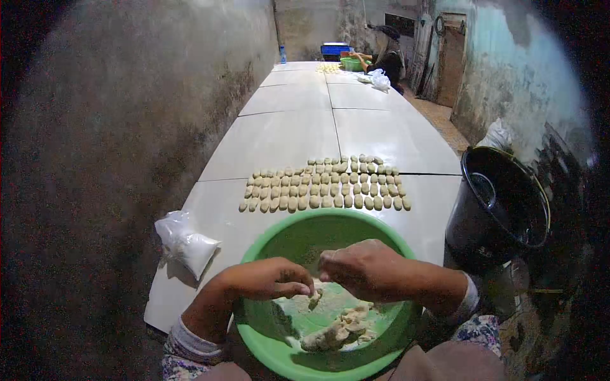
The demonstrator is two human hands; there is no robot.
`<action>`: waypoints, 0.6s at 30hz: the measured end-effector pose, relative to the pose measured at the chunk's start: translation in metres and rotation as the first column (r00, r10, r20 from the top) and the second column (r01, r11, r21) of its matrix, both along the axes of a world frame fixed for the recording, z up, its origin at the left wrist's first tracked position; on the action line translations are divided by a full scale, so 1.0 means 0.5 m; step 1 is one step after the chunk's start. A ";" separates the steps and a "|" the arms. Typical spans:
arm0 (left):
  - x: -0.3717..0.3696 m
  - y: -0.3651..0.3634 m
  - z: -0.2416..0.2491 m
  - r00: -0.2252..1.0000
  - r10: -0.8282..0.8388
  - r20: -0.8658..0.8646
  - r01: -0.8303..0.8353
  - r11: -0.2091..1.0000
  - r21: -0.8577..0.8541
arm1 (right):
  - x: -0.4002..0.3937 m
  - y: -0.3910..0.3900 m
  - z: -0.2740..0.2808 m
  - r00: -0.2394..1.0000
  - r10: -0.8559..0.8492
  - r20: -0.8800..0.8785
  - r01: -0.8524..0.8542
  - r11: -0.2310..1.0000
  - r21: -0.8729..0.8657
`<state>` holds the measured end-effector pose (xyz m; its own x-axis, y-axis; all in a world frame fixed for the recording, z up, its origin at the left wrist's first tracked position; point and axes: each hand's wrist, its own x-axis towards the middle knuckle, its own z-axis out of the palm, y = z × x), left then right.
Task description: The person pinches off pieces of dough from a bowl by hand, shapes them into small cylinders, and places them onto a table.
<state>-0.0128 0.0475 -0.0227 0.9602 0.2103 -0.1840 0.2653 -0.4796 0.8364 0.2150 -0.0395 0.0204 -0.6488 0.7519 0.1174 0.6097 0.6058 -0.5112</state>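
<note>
A wide green basin stands at the near end of the table, dusted inside with white flour. In its lower part lies a rough lump of pale dough. My left hand is over the basin's left side, its fingers curled with a small piece of dough at the tips. Facing it from the right, my right hand is closed above the basin. Its fingertips are turned away, so what it may hold is hidden. Beyond the rim, several rows of small oval dough pieces rest on the table.
The long white table runs along the left wall. A clear bag of white powder lies left of the basin. A black bucket stands on the right. At the far end are a person, another green basin and a plastic bag.
</note>
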 end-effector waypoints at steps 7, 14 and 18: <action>0.002 -0.003 0.001 0.999 -0.033 0.021 0.032 0.997 0.065 | -0.004 0.012 -0.021 0.949 -0.115 -0.293 0.026 0.957 -0.291; 0.000 0.003 -0.007 0.996 0.015 0.086 -0.019 0.999 0.050 | -0.001 0.008 -0.002 0.986 -0.149 -0.074 0.138 0.982 -0.128; 0.009 -0.006 0.007 0.976 0.119 0.185 -0.116 0.993 -0.025 | 0.000 0.004 0.004 0.988 -0.158 0.001 0.157 0.987 -0.036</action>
<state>-0.0086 0.0447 -0.0191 0.9465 0.3226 -0.0084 0.1586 -0.4424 0.8827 0.2148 -0.0376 0.0226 -0.5216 0.8484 0.0898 0.6949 0.4836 -0.5322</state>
